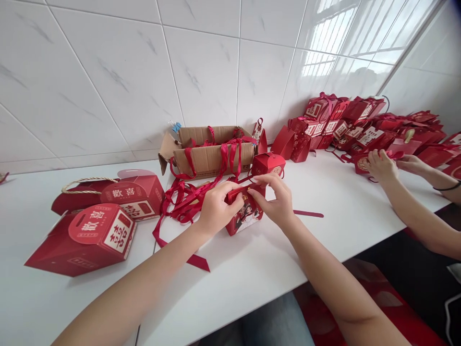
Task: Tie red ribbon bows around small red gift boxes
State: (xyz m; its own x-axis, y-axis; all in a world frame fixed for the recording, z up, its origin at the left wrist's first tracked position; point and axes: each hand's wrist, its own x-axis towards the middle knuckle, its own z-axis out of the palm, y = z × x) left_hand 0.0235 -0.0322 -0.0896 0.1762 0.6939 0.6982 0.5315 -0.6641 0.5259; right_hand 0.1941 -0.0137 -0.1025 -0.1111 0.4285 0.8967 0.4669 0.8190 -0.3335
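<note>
A small red gift box (pixel 245 220) with a printed cartoon figure stands upright on the white table in front of me. My left hand (pixel 220 204) is closed on the box's upper left edge, thumb across its top. From the other side, the fingers of my right hand (pixel 275 198) pinch the top edge near its right corner. Just behind it is another red box (pixel 268 164) with a round gold emblem. Loose red ribbons (pixel 183 201) lie heaped left of my left hand, and one ribbon end (pixel 199 263) reaches toward the table's front.
Behind the ribbons stands an open cardboard box (pixel 212 161) with ribbons over its rim. Larger red gift boxes (pixel 86 240) sit at left. Many red boxes (pixel 324 127) are piled back right. At right, a co-worker's hands (pixel 383 166) handle a red box. A dark red strip (pixel 309 214) lies nearby.
</note>
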